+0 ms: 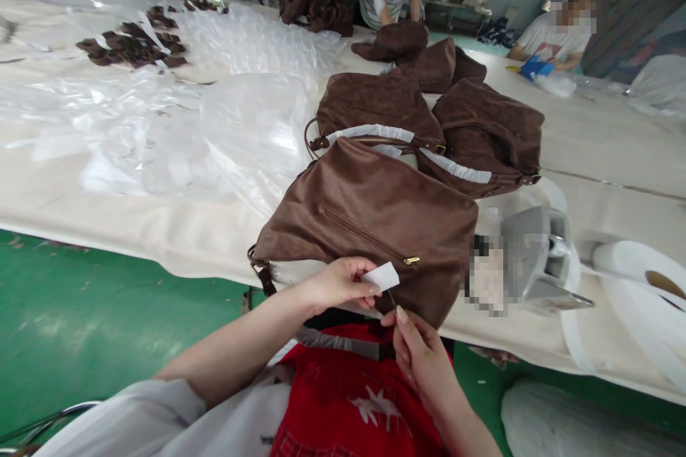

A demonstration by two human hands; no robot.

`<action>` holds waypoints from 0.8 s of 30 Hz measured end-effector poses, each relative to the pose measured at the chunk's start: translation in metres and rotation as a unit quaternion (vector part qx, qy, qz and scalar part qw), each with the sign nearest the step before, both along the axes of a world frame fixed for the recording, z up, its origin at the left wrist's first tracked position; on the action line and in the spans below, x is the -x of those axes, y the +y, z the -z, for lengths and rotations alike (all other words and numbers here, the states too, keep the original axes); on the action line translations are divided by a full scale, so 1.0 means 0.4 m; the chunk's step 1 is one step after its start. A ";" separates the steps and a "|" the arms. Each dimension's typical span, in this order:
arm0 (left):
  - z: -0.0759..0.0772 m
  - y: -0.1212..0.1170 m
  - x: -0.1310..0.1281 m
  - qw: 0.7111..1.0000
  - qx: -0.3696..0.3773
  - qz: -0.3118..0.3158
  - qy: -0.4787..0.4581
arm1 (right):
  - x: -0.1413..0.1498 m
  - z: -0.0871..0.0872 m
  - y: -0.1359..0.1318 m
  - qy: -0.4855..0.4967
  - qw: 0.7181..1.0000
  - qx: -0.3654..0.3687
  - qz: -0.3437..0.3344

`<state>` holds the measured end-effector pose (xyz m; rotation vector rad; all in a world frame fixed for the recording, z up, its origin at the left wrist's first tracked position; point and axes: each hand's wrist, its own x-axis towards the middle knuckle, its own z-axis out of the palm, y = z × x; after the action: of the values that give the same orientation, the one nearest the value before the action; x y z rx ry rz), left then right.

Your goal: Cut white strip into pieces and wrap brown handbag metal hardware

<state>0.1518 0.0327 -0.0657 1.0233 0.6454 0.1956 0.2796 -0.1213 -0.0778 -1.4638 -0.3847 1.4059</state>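
A brown handbag (pixel 364 200) lies on the table's near edge, its slanted zipper and gold zipper pull facing up. Over its lower edge, my left hand (pixel 343 284) pinches a small white piece of paper (pixel 381 276) between thumb and fingers. Just to the right and lower, my right hand (pixel 415 343) is closed, thumb against fingers, on a thin dark strip (pixel 393 298). That strip reaches up to the paper's lower edge; whether it is joined to it I cannot tell. A looped side strap (pixel 262 271) hangs at the bag's left corner.
More brown bags (pixel 375 103) with white-wrapped straps lie behind. Clear plastic bags (pixel 241 121) spread across the left, near brown strap bundles (pixel 133 43). A grey tape dispenser (pixel 539 250) and white rolls (pixel 643 278) stand right. Two people are across the table (pixel 605 136).
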 end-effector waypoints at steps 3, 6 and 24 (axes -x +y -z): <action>0.000 -0.006 0.001 1.000 0.010 -0.008 -0.001 | 0.003 -0.004 0.007 0.002 1.000 0.006 -0.014; -0.003 -0.014 0.000 1.000 0.016 -0.011 0.004 | 0.006 0.000 0.011 0.004 1.000 0.004 -0.024; 0.014 -0.036 -0.009 1.000 -0.001 0.003 0.010 | 0.023 0.033 -0.001 0.046 0.998 -0.006 0.033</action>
<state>0.1554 0.0183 -0.0712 1.0303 0.6601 0.1810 0.2705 -0.1216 -0.0910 -1.3842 -0.2847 1.4105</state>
